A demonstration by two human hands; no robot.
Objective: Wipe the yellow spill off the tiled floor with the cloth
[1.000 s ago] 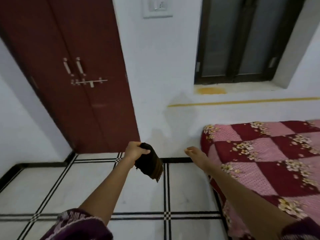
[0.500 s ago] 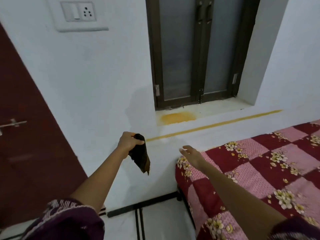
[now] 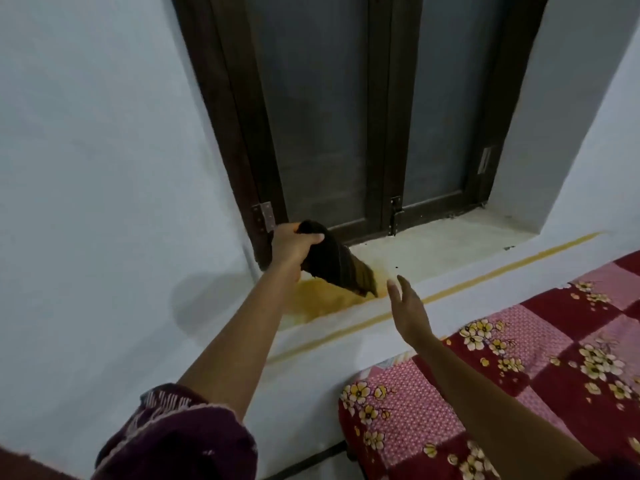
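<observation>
A white wall point(image 3: 86, 168) fills the left. The left hand point(image 3: 294, 249), its arm reaching out of a maroon sleeve point(image 3: 180, 441), is clenched round the top of the dark brown cloth point(image 3: 334, 266), which hangs slanting down over the yellow spill point(image 3: 322, 304) on the pale sill point(image 3: 450, 244) below the dark-framed window point(image 3: 394, 133); whether cloth and spill touch, I cannot tell. Just right of the spill, the right hand point(image 3: 408, 310) hovers released, fingers straight, holding nothing. A red-and-pink flowered bed point(image 3: 519, 375) lies at the right

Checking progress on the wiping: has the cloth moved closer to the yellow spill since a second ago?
Yes. The cloth, in the left hand, has come from below-left of the yellow spill to hang over it.
</observation>
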